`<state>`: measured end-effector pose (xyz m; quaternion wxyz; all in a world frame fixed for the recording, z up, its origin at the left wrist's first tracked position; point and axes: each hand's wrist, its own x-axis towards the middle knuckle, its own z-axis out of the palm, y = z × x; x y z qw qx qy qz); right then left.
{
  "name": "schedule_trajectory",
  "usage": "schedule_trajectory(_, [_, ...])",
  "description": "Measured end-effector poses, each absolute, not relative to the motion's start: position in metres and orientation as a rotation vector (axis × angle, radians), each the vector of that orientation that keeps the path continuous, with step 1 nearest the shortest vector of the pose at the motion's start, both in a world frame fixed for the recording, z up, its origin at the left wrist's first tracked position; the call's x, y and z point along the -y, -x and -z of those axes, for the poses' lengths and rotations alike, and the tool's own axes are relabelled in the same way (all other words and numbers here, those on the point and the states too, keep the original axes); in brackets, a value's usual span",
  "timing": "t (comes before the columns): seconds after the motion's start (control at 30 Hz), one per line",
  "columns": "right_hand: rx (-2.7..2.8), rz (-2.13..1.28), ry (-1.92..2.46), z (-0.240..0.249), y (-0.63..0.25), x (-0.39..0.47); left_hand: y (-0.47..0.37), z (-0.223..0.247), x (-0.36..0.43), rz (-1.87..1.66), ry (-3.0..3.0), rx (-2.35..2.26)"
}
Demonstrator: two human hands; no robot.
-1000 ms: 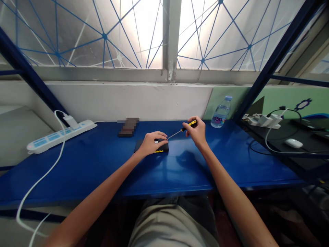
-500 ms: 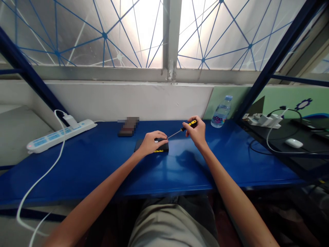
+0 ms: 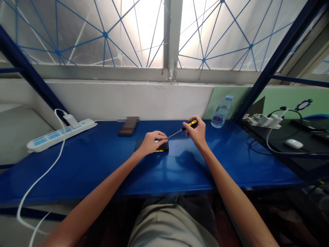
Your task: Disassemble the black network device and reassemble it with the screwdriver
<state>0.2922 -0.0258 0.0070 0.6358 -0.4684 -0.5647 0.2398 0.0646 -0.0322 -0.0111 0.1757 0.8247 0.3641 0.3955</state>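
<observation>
My right hand (image 3: pixel 197 133) is closed round the black and yellow handle of a screwdriver (image 3: pixel 189 125). The thin metal shaft slants down to the left, and its tip is at the fingertips of my left hand (image 3: pixel 152 142). Those fingertips are pinched together at the tip; anything small between them is too tiny to make out. Under my left hand a flat black box (image 3: pixel 165 148) with a yellow marked strip on its front side lies on the blue table (image 3: pixel 102 171).
A dark pixelated object (image 3: pixel 128 127) lies behind and left of the box. A white power strip (image 3: pixel 61 134) with a cable is at the left. Toward the right stand a water bottle (image 3: pixel 222 112) and, on a black surface, a white mouse (image 3: pixel 294 143), plugs and cables.
</observation>
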Motion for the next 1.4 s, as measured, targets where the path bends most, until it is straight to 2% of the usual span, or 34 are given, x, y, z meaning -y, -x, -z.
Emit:
schedule_trajectory(0.73, [1.345, -0.506, 1.023, -0.005, -0.292, 0.028, -0.062, 0.016, 0.028, -1.157, -2.394, -1.117])
schedule_trajectory(0.83, [1.341, -0.515, 1.017, -0.005, -0.292, 0.027, -0.061, 0.013, 0.029, -1.059, -2.413, -1.138])
schedule_trajectory(1.03, [1.307, -0.521, 1.024, -0.006, -0.297, 0.024, -0.058, 0.009, 0.031, -0.573, -2.535, -1.197])
schedule_trajectory(1.13, [1.281, -0.531, 1.009, -0.006, -0.299, 0.022, -0.057, 0.011, 0.031, -0.471, -2.595, -1.255])
schedule_trajectory(1.27, [1.268, -0.541, 0.990, -0.007, -0.301, 0.022, -0.056, 0.013, 0.029, -0.510, -2.615, -1.287])
schedule_trajectory(1.4, [1.254, -0.535, 0.970, -0.009, -0.302, 0.022, -0.051, 0.012, 0.026, -0.719, -2.551, -1.239])
